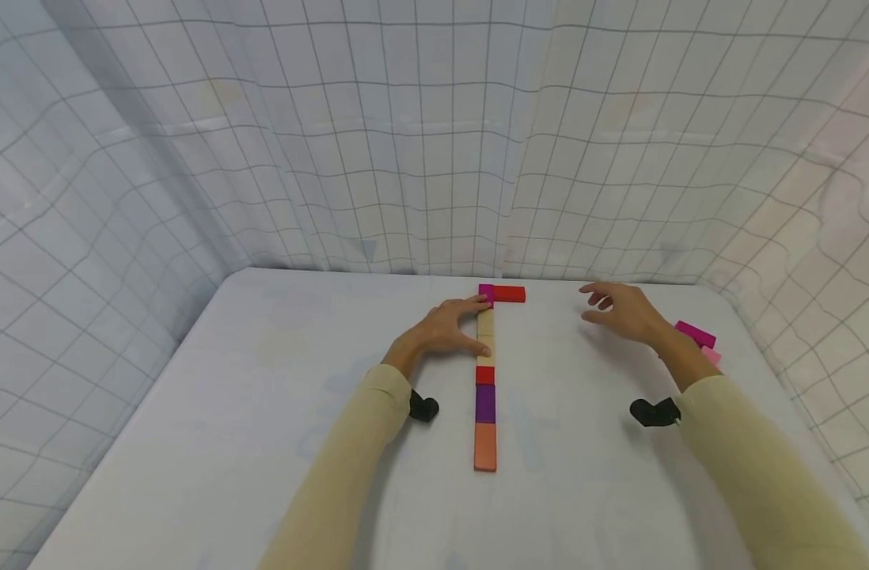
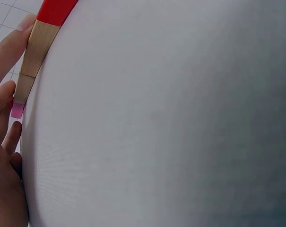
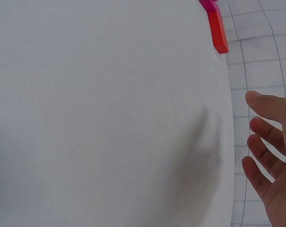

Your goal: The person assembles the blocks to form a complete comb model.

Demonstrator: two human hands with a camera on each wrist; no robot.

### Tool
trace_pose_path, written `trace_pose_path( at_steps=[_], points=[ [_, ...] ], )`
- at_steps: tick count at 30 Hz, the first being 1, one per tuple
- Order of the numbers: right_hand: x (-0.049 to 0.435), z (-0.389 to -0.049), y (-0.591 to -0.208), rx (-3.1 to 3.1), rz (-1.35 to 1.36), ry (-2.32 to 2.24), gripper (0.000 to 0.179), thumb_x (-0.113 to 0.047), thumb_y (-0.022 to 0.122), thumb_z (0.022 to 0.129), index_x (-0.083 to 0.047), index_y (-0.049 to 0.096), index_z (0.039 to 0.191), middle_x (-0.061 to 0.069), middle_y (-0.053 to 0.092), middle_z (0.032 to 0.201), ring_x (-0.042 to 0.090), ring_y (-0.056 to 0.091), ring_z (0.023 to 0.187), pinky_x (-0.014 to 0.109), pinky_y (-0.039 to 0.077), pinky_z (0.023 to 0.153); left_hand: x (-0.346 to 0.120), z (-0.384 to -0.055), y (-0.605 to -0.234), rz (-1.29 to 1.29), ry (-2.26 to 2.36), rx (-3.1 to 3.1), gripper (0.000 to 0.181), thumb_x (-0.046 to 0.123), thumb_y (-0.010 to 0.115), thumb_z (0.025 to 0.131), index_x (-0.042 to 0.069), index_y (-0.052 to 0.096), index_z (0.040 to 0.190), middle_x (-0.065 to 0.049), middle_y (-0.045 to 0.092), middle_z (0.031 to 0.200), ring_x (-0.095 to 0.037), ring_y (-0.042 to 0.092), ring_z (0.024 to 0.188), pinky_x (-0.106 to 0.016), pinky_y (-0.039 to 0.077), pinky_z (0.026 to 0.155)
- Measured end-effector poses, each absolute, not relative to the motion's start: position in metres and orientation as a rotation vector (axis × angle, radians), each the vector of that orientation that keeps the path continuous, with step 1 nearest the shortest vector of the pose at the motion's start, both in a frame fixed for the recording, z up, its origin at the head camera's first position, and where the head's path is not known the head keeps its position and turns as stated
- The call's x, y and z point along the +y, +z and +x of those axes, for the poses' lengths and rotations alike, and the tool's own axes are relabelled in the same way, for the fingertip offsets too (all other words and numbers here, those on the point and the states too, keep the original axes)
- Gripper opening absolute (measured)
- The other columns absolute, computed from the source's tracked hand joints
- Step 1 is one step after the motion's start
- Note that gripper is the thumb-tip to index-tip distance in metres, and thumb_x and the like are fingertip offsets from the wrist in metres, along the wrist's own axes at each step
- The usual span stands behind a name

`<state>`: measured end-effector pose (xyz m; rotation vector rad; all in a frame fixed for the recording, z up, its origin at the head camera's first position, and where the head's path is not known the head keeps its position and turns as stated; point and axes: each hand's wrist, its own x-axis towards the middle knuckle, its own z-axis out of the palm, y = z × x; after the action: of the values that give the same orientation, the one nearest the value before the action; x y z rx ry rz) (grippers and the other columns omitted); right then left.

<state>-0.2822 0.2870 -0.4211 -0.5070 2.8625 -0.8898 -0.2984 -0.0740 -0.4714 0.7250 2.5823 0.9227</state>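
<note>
A straight column of flat blocks lies on the white table. From its near end come an orange block [image 1: 485, 447], a purple block [image 1: 485, 404], a red block [image 1: 485, 375], plain wooden blocks [image 1: 485, 323] and a magenta block [image 1: 485, 290]. Another red block [image 1: 509, 294] points right from the magenta one, forming a corner. My left hand [image 1: 445, 326] is spread at the column's left side, thumb at the near wooden block [image 2: 41, 45], fingertips by the magenta block. To the right, my right hand [image 1: 623, 311] hovers above the table with loosely bent fingers, holding nothing.
Loose magenta [image 1: 695, 334] and pink blocks [image 1: 710, 356] lie at the table's right side, partly hidden behind my right forearm. White grid-patterned curtains [image 1: 434, 142] hang behind the table and along both sides. Black camera mounts [image 1: 423, 408] stick out from both wrists.
</note>
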Motion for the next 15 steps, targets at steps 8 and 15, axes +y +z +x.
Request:
trace_pose_path(
  at_steps=[8,15],
  points=[
    [0.313,-0.271,-0.415,2.902,-0.460,-0.908,0.044,-0.017,0.071,0.100,0.003,0.060,0.138,0.026,0.064,0.124,0.042,0.060,0.116,0.057,0.050,0.097,-0.075,-0.298,-0.471,0.705,0.925,2.577,0.092,0.051,0.084,0.082,0.032,0.041,0.160,0.002,0.030,0.167,-0.025,0.023,0.152,-0.058,0.024,0.120],
    [0.337,-0.263,-0.411,2.915,-0.397,-0.883,0.047,-0.025,0.069,0.101,0.003,0.060,0.138,0.026,0.064,0.125,0.042,0.060,0.117,0.059,0.047,0.100,-0.074,-0.298,-0.471,0.714,0.926,2.582,0.091,0.052,0.083,0.082,0.032,0.041,0.160,0.003,0.030,0.167,-0.025,0.023,0.152,-0.058,0.024,0.120]
  ],
)
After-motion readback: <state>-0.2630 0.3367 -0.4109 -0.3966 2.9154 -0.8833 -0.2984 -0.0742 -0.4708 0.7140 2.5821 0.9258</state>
